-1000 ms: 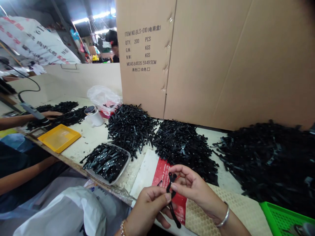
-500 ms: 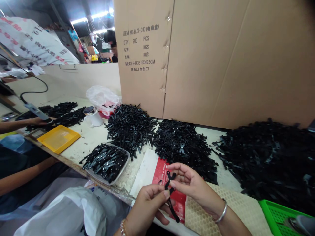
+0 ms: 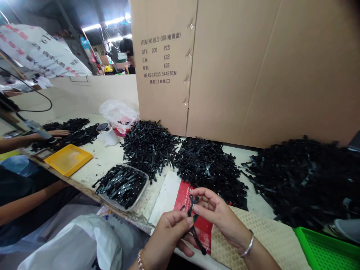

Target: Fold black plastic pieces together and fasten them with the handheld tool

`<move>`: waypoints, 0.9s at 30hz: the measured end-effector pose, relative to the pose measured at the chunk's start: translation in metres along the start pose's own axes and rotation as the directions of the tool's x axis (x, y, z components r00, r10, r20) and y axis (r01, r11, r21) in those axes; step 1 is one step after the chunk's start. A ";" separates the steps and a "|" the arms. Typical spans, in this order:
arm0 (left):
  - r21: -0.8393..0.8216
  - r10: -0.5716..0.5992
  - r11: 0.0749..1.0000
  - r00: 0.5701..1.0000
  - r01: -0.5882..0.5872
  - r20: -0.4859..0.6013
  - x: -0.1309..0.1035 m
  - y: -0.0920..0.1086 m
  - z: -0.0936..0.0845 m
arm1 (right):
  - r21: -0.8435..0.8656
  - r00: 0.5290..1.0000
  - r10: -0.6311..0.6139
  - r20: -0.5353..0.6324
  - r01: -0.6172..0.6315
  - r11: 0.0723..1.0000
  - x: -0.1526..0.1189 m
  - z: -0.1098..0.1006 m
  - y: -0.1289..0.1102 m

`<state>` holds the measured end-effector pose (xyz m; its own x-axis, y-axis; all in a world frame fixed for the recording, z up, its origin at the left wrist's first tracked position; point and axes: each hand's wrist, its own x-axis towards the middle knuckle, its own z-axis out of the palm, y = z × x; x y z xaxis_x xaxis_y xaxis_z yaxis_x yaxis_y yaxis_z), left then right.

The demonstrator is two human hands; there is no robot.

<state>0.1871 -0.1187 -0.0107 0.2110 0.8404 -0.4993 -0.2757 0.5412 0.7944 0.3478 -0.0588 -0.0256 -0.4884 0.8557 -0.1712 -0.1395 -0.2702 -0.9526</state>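
Observation:
Both hands pinch a pair of flat black strips (image 3: 200,240) with rounded, holed ends, crossed in an X near the top. My left hand (image 3: 176,230), wearing a beaded bracelet, grips them around the middle between thumb and forefinger. My right hand (image 3: 216,208), with a silver bangle, closes thumb and fingers on the upper crossed ends. Below the hands lies a red and white printed sheet (image 3: 168,200). Just beyond is a heap of black strips (image 3: 208,163). To the left, a clear plastic tub (image 3: 147,180) holds similar strips, many with shiny rivets.
A large cardboard sheet (image 3: 225,75) stands behind the heaps. On the right are another black heap (image 3: 303,183), a green basket (image 3: 323,249) and a grey cylindrical object (image 3: 348,228). Leftward: a white mug (image 3: 111,138), yellow tray (image 3: 69,159) and a co-worker's hand (image 3: 57,133) beside a corded tool (image 3: 39,129).
The crossed strips have turned slightly between my fingers. The grey cylinder has shifted upward from over the green basket. At left, the co-worker's hand has stretched out over the black pile.

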 end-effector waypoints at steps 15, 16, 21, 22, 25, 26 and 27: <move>-0.074 0.099 0.993 0.992 -0.093 0.079 -0.031 -0.002 -0.002 | 0.021 0.997 -0.009 0.072 0.008 1.000 -0.024 0.022 -0.011; -0.078 0.107 0.992 0.991 -0.100 0.086 -0.035 -0.003 -0.003 | 0.009 0.998 -0.018 0.060 0.017 1.000 -0.027 0.025 -0.012; -0.139 0.154 0.978 0.988 -0.153 0.001 -0.058 -0.015 -0.005 | 0.014 0.998 -0.069 0.003 0.069 0.997 -0.046 0.047 -0.008; -0.159 0.165 0.972 0.985 -0.171 -0.045 -0.063 -0.019 -0.005 | 0.021 0.996 -0.085 -0.030 0.085 0.996 -0.051 0.053 -0.005; -0.230 0.196 0.941 0.955 -0.246 -0.222 -0.076 -0.032 -0.007 | 0.018 0.979 -0.125 -0.160 0.129 0.991 -0.062 0.071 0.007; -0.250 0.209 0.926 0.935 -0.284 -0.286 -0.079 -0.036 -0.009 | 0.013 0.973 -0.133 -0.190 0.138 0.990 -0.065 0.077 0.012; -0.263 0.226 0.909 0.911 -0.324 -0.345 -0.082 -0.041 -0.011 | 0.008 0.970 -0.135 -0.202 0.139 0.990 -0.068 0.084 0.016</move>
<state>0.1710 -0.2091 -0.0057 -0.1930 0.8982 -0.3950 -0.5657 0.2270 0.7928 0.3065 -0.1581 -0.0086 -0.2812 0.9556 -0.0884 -0.2127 -0.1519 -0.9652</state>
